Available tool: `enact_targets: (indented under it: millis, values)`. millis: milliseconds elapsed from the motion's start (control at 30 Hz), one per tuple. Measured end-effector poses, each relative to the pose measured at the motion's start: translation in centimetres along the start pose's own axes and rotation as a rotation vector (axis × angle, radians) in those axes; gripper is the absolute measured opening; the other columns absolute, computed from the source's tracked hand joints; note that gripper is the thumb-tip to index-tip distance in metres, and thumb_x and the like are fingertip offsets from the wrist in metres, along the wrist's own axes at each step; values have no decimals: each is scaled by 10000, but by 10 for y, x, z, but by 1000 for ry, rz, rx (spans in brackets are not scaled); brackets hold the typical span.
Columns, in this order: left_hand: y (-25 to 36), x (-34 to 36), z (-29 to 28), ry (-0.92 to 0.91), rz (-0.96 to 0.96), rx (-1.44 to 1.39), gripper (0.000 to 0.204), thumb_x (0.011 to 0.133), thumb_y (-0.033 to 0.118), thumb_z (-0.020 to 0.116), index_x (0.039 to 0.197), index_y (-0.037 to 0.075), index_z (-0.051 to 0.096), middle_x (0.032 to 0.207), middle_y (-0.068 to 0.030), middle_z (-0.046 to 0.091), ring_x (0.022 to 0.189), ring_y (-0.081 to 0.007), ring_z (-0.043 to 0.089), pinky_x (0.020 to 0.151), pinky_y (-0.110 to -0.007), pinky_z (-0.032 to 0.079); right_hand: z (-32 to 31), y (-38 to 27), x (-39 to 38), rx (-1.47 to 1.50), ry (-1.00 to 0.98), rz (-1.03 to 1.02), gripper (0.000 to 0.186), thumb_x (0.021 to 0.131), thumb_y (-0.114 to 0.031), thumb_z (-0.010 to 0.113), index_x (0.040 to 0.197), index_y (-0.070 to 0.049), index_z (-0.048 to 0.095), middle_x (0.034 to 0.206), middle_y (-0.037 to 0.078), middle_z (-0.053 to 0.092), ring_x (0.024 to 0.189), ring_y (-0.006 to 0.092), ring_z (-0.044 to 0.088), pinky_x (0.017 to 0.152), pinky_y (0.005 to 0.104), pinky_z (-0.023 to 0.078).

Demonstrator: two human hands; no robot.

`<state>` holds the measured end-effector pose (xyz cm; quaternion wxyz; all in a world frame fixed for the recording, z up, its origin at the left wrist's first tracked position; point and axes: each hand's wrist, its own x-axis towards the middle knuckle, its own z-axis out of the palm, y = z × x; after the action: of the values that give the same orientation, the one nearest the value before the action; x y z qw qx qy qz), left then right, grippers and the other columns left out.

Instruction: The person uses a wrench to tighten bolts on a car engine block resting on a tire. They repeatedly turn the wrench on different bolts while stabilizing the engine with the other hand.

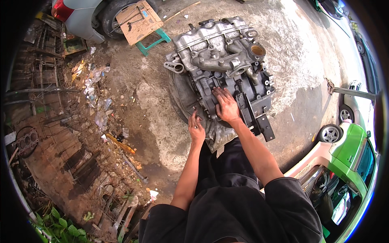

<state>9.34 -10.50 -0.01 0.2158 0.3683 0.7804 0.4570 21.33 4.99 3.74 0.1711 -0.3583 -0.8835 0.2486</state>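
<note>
A grey metal engine (221,60) stands in front of me on a dark, tyre-like round base (178,95). My right hand (226,105) lies on the engine's dark lower block, its fingers stretched out over the surface. Close to the block's left side, my left hand (196,127) is held with curled fingers, thumb and fingertips close together. Whatever is between them is too small to make out. An intake manifold (219,60) with a round brownish opening crosses the engine's top. Right of my right hand, a black metal bracket (259,121) sticks out toward me.
A green stool (162,37) carries a board (139,22) with tools, beside a silver car (83,20). Litter (99,97) and scrap wood (60,162) cover the left ground. A gasket (27,141) lies far left. A green car (350,150) stands at right.
</note>
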Motion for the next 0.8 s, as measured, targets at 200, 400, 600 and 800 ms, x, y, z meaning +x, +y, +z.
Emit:
enact_targets:
  millis: [200,400,600,800]
  values:
    - [0,58,-24,84,-68,-71,394,1100,308,462,960,7,675,584,-59,523,528,-169,519,544,-316,405,-1,-1,0,-1,-8,5,599,789,-81,585,1386,-34,550,1485,137,530,1413,308,454,1234,463,300]
    - [-5,131,-18,-177,-299,-46,496,1086,374,486,856,-20,680,590,-59,569,549,-148,549,541,-330,406,-1,0,1,-4,9,-12,598,781,-78,582,1377,-31,559,1478,132,537,1402,308,466,1230,464,305]
    - [-2,156,-10,-235,-404,-62,451,1065,329,522,831,-5,716,598,-118,610,578,-242,626,585,-408,462,0,0,1,6,13,-13,601,778,-75,587,1376,-32,558,1475,127,540,1402,305,467,1229,457,309]
    - [2,163,-4,-286,-324,118,438,1055,326,544,833,-9,720,631,-133,636,615,-268,650,586,-410,461,-2,-1,1,7,9,-13,608,775,-73,590,1381,-31,552,1478,127,537,1408,301,461,1232,454,304]
